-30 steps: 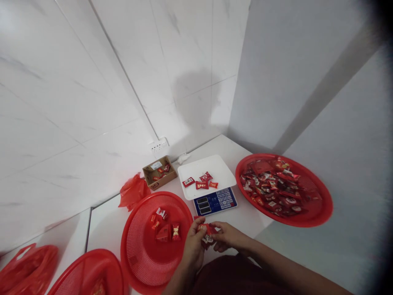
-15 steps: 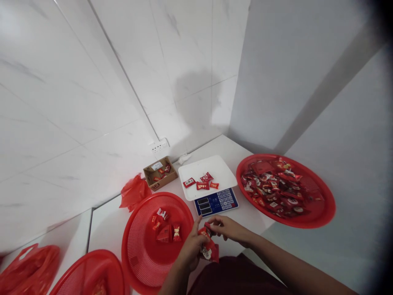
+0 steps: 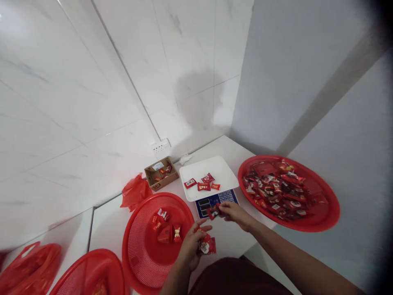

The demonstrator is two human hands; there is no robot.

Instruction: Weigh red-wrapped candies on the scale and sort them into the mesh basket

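My left hand [image 3: 193, 246] is closed around a red candy packet [image 3: 208, 245] with a pale printed figure, low in front of my body. Pinched in the fingers of my right hand [image 3: 235, 214] is a small dark red wrapped candy [image 3: 213, 211], held over the near edge of the blue scale keypad [image 3: 205, 205]. Several red wrapped candies [image 3: 204, 186] lie on the scale's white tray [image 3: 198, 168]. To the left of my left hand, a red mesh basket [image 3: 135, 246] contains a few wrapped sweets [image 3: 177, 232].
On the right stands a wide red basket [image 3: 333, 209] heaped with wrapped candies. A small cardboard box [image 3: 166, 183] and a crumpled red bag [image 3: 135, 190] sit near the wall. Another red basket [image 3: 82, 266] and a red plastic bag [image 3: 33, 270] are at lower left.
My right hand has moved up and away from my left, taking the small dark red candy toward the scale. The left hand still has the red packet.
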